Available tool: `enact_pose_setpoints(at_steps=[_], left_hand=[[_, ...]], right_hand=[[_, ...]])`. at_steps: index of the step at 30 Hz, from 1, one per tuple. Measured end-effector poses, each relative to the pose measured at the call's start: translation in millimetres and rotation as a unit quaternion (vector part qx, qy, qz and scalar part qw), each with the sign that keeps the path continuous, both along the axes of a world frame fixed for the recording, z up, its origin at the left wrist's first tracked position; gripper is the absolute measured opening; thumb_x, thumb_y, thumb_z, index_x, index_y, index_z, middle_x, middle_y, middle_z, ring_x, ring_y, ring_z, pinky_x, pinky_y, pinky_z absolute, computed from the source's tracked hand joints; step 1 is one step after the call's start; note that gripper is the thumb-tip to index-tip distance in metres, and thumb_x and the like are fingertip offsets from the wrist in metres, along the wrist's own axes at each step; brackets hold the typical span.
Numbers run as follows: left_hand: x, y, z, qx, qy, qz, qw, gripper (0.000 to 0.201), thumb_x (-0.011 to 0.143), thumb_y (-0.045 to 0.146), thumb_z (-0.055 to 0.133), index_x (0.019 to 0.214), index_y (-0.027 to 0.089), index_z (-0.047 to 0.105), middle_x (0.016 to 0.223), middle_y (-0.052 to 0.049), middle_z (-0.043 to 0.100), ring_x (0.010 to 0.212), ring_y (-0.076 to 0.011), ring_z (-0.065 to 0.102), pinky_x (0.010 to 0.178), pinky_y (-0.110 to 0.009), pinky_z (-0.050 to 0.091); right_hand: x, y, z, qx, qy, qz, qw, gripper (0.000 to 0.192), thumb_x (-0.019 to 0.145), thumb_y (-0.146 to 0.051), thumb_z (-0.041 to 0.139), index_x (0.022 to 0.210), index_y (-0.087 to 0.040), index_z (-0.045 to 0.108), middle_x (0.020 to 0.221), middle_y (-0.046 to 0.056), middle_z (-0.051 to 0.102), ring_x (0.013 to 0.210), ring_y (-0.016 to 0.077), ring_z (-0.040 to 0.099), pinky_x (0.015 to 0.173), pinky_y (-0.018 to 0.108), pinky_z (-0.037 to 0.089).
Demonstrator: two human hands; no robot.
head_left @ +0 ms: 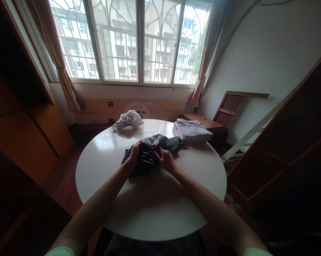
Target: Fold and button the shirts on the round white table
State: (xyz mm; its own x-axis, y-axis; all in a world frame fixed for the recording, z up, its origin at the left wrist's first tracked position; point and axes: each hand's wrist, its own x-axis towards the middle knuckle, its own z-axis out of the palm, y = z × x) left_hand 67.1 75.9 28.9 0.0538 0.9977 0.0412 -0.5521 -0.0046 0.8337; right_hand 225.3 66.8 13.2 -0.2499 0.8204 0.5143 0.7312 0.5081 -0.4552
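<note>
Three heaps of cloth lie on the round white table [155, 209], which stands before a wide window [130, 39] with curtains at both sides. Largest of the three is the dark striped garment [149, 153], bunched near the middle of the table and a little toward the far edge, with one part reaching to the right. Next in size is the stack of folded light shirts [192, 131] at the far right edge, close to the striped cloth but, as it seems, not touching it. The crumpled white garment [127, 122] sits at the far edge, left of centre, well apart from the hands. The left hand [135, 153] is closed on the left side of the striped cloth, its fingers curled into the fabric. The right hand [165, 160] rests on the cloth just beside it, fingers bent and pressing or pinching a fold; how firmly it grips cannot be told. To handle such soft cloth well, it seems wise for the person to hold an edge or seam with each hand, not the middle of the bunch, and to spread the fabric flat on the bare near part of the table, away from the folded stack.
</note>
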Motion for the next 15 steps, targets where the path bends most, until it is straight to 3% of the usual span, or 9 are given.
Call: enact_pose_setpoints(at_steps=[4, 7, 15], left_hand=[[-1, 0, -1.6, 0.031, 0.026, -0.022, 0.999, 0.012, 0.069, 0.030, 0.055, 0.068, 0.019, 0.053, 0.057, 0.001, 0.055, 0.050, -0.0105, 0.049, 0.053, -0.025, 0.044], [-3, 2, -3.0, 0.046, 0.060, 0.001, 0.997, 0.019, 0.071, 0.038, 0.052, 0.068, 0.019, 0.051, 0.057, 0.000, 0.054, 0.053, -0.0113, 0.049, 0.054, -0.026, 0.045], [-13, 16, -6.8, 0.018, 0.149, 0.079, 0.985, 0.023, 0.071, 0.042, 0.042, 0.067, 0.020, 0.047, 0.055, 0.001, 0.050, 0.053, -0.0124, 0.049, 0.056, -0.027, 0.044]], right_hand=[[-2, 0, 0.5, -0.012, 0.023, 0.010, 1.000, 0.018, 0.082, -0.034, 0.046, 0.076, -0.019, 0.054, 0.067, 0.004, 0.058, 0.057, 0.0153, 0.050, 0.053, 0.024, 0.027], [-2, 2, -0.8, -0.009, 0.029, 0.019, 0.999, 0.008, 0.078, -0.024, 0.047, 0.073, -0.020, 0.052, 0.067, 0.003, 0.057, 0.055, 0.0140, 0.048, 0.052, 0.024, 0.026], [3, 1, 7.4, 0.068, 0.134, 0.076, 0.986, 0.018, 0.081, -0.021, 0.035, 0.064, -0.020, 0.041, 0.061, -0.002, 0.041, 0.057, 0.0110, 0.037, 0.057, 0.024, 0.030]])
